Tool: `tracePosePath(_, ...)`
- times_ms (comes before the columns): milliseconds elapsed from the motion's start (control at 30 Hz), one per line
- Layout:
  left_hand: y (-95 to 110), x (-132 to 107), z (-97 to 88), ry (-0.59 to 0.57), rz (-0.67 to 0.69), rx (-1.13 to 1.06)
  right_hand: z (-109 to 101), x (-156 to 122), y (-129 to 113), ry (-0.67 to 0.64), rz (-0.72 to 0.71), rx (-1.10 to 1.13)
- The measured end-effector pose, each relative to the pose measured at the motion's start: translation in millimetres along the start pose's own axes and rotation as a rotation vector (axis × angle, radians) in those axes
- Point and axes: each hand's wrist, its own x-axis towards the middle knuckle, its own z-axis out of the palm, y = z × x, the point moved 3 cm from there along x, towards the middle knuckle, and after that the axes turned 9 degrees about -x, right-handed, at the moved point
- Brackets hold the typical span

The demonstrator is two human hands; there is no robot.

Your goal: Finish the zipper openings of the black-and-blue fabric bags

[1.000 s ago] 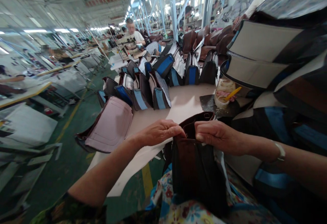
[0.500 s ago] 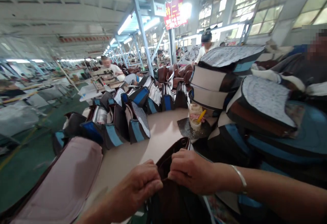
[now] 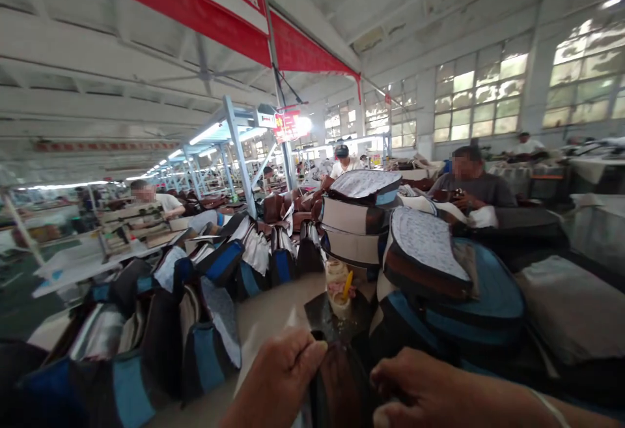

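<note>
A dark brown leather-like bag (image 3: pixel 342 376) stands at the bottom centre, its lower part cut off by the frame. My left hand (image 3: pixel 280 376) pinches the bag's upper edge between thumb and fingers. To the right of the bag, my right hand (image 3: pixel 420 385) has its fingers loosely curled and the thumb apart, with nothing seen between them. Just beyond the bag, a smeared pot (image 3: pixel 340 301) with a yellow-handled tool (image 3: pixel 347 285) stands on a dark sheet (image 3: pixel 315 314).
Dark bags with blue stripes (image 3: pixel 205 356) stand in rows on the left of the pale table (image 3: pixel 263 314). Stacked bags (image 3: pixel 351 216) and a speckled-topped bag (image 3: pixel 427 239) rise on the right. Co-workers, one in a dark shirt (image 3: pixel 488 184), sit farther off.
The view has tilted up and turned right. My right hand has come away from the bag's edge and moved right, apart from my left hand, which still pinches the bag.
</note>
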Motion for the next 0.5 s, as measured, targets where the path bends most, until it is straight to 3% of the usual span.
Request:
tracePosePath(133, 26.8, 12.4, 9.1, 0.050, 0.091, 0.001, 10.7, 3.0, 3.7, -0.140, 0.043, 0.378)
tracePosePath(300, 56.7, 9.8, 6.3, 0.093, 0.331, 0.175, 21.6, 6.8, 1.2, 0.084, -0.049, 0.809)
tracePosePath(400, 59.5, 6.3, -9.8, 0.301, 0.491, 0.281, 0.2, 2.3, 4.6, 0.249, 0.013, 1.028)
tracePosePath(500, 38.8, 1.5, -22.3, 0.556, 0.600, 0.312, -41.5, -14.4, 11.8, 0.387, 0.092, 0.997)
